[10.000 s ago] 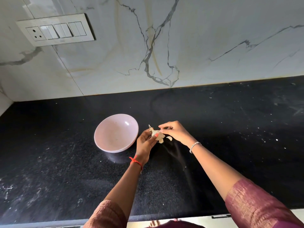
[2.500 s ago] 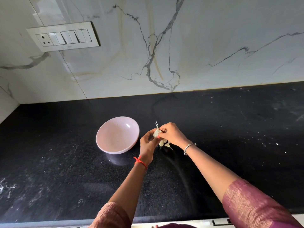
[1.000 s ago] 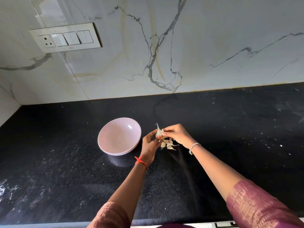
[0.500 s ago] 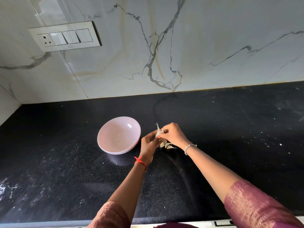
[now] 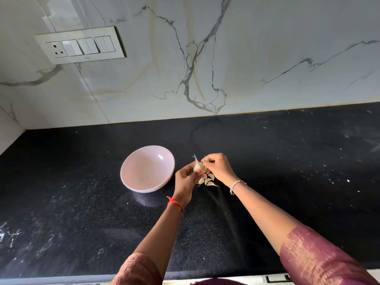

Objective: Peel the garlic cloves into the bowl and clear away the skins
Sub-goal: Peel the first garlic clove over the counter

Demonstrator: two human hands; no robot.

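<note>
The left grip [image 5: 186,179] is closed round the garlic [image 5: 197,166], fingers curled under it and the thumb pressed on its near side, so the pale head stands just above the fingertips with its dry stalk pointing toward the back edge of the bench [image 5: 287,161]. The right grip [image 5: 219,168] is closed too, its fingers bunched and pinching at the top right of the garlic, where a wisp of skin sticks up; how much of the head it holds is hidden behind the knuckles. The two grips touch around the garlic, held a little above the bench about midway between the back and front edges. Right below them a few pale curved pieces [image 5: 208,181] lie on the bench, close together; whether they are cloves or skins cannot be told. The pink bowl [image 5: 131,182] stands upright on the bench just beside the left grip, on the side toward the left edge, apart from the garlic and the pieces. A red thread [image 5: 174,202] circles the left wrist and a bracelet [image 5: 236,185] the right.
</note>
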